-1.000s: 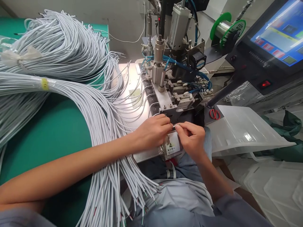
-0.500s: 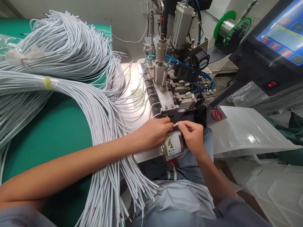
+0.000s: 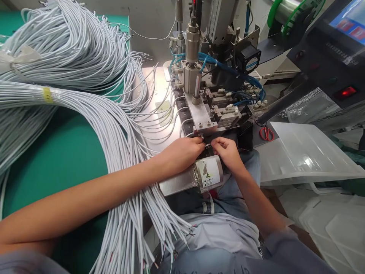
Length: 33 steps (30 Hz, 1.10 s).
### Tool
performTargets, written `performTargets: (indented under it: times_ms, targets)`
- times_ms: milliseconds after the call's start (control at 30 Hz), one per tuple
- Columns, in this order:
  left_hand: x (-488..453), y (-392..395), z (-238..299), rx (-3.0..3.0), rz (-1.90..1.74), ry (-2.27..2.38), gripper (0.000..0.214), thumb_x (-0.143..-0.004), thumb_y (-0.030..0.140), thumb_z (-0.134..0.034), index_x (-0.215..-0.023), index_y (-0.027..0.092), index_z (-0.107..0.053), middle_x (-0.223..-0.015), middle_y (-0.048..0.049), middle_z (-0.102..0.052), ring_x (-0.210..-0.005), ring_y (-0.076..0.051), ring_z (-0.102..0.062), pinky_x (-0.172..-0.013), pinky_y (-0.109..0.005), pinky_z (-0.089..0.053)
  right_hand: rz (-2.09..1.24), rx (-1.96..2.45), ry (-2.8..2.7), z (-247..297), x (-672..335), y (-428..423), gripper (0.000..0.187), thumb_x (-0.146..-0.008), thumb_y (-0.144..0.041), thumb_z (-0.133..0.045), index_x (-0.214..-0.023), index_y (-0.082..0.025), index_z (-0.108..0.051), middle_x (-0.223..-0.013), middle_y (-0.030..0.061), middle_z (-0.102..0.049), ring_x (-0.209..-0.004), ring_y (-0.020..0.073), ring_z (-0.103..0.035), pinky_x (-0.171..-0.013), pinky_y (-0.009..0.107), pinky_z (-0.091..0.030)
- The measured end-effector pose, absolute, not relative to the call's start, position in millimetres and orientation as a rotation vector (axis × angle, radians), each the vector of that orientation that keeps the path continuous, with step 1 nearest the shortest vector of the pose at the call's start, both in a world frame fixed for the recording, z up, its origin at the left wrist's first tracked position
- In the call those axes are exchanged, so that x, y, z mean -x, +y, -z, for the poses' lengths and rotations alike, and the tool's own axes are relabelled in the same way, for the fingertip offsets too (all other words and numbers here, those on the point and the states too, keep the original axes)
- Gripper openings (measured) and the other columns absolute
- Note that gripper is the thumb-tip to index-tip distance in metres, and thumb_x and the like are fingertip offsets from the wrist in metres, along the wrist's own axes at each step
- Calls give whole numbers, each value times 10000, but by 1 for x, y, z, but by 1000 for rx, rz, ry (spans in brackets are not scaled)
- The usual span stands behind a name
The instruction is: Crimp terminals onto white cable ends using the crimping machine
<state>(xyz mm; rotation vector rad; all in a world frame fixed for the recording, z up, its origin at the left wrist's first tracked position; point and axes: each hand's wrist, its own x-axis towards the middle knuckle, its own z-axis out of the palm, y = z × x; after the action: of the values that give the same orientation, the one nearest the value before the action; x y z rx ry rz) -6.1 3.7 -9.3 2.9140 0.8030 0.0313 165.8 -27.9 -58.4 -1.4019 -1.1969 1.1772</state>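
Note:
My left hand point(image 3: 186, 152) is closed at the front of the bench machine point(image 3: 199, 110), its fingers pinched on a white cable that they mostly hide. My right hand point(image 3: 228, 152) faces it, thumb and forefinger pinching the cable's end point(image 3: 208, 145); the fine wires there are too small to make out. Both hands are just below the machine's metal front plate. Several white cables run from a big bundle point(image 3: 119, 152) into the machine's left side. Under my hands is a rounded part with a white warning label point(image 3: 210, 173).
A second coil of cables point(image 3: 74, 49) lies on the green mat point(image 3: 82, 137). At the right are red-handled scissors point(image 3: 266, 134), a translucent plastic tray point(image 3: 308, 152), a solder wire spool point(image 3: 291, 13) and a control panel point(image 3: 327, 57). Bundle ends hang over my lap.
Both hands have moved slightly up toward the machine's front, still close together. The white cable end that showed between them is now less visible. The camera view has shifted a little.

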Motion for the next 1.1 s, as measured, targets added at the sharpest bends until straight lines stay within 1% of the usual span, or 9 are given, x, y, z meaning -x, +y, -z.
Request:
performTargets:
  times_ms: [100, 233, 433, 567, 667, 800, 867, 967, 1100]
  targets:
    - [6, 2, 8, -2923, -82, 778, 248, -803, 67, -447, -996, 117, -594, -820, -52, -602, -695, -148, -610, -580, -230, -470, -1181, 1415, -1216, 58, -167, -27, 205, -708, -351, -579, -628, -165, -546, -496, -51, -460, -471, 85, -401, -487, 238, -343]
    - [7, 3, 10, -2946, -84, 756, 239, -817, 83, -456, -1001, 133, -600, -840, -52, -594, -705, -138, -604, -562, -215, -448, -1204, 1404, -1253, 59, -169, -26, 213, -732, -355, -566, -635, -170, -527, -510, -53, -455, -480, 85, -405, -493, 235, -340]
    - [8, 2, 11, -2961, -39, 755, 243, -809, 84, -479, -1019, 131, -591, -855, -61, -578, -762, -149, -604, -603, -221, -459, -1303, 1343, -1360, 64, -174, -24, 227, -802, -349, -499, -647, -185, -476, -523, -53, -432, -494, 87, -401, -487, 229, -323]
    - [7, 1, 8, -2948, 0, 803, 290, -786, 74, -487, -1052, 127, -589, -889, -77, -575, -774, -170, -609, -598, -248, -462, -1248, 1335, -1358, 70, -170, -25, 275, -822, -378, -484, -625, -195, -428, -523, -61, -348, -487, 82, -316, -467, 226, -283]
    - [6, -1, 4, -2911, 18, 878, 288, -742, 50, -500, -989, 135, -620, -856, -69, -578, -723, -174, -605, -546, -256, -432, -1198, 1358, -1332, 72, -165, -26, 288, -810, -419, -489, -636, -197, -431, -540, -58, -314, -501, 87, -283, -464, 229, -262]
    - [9, -5, -3, -2871, 103, 1012, 123, -716, 73, -532, -716, 146, -632, -694, -39, -557, -553, -150, -550, -469, -262, -348, -1185, 1349, -1297, 76, -162, -24, 310, -791, -440, -498, -610, -200, -423, -531, -56, -307, -512, 93, -299, -478, 234, -276]
    - [11, -7, -5, -2883, 141, 1048, 123, -727, 107, -550, -620, 148, -596, -639, -33, -538, -491, -140, -515, -447, -264, -306, -1186, 1335, -1305, 77, -164, -21, 303, -794, -420, -501, -602, -197, -429, -531, -55, -319, -513, 93, -310, -488, 236, -287]
    - [12, -9, -8, -2918, 151, 1062, 135, -737, 107, -551, -612, 149, -580, -634, -31, -538, -450, -133, -490, -424, -265, -242, -1069, 1381, -1274, 73, -168, -28, 275, -805, -357, -503, -595, -191, -442, -541, -51, -339, -511, 90, -317, -491, 238, -288]
    - [12, -9, -10, -2888, 145, 1227, 173, -763, 27, -478, -707, 132, -604, -682, -63, -578, -514, -152, -537, -458, -260, -248, -634, 1497, -1172, 50, -160, -69, 222, -857, -295, -478, -664, -189, -502, -582, -36, -428, -520, 94, -375, -500, 240, -318]
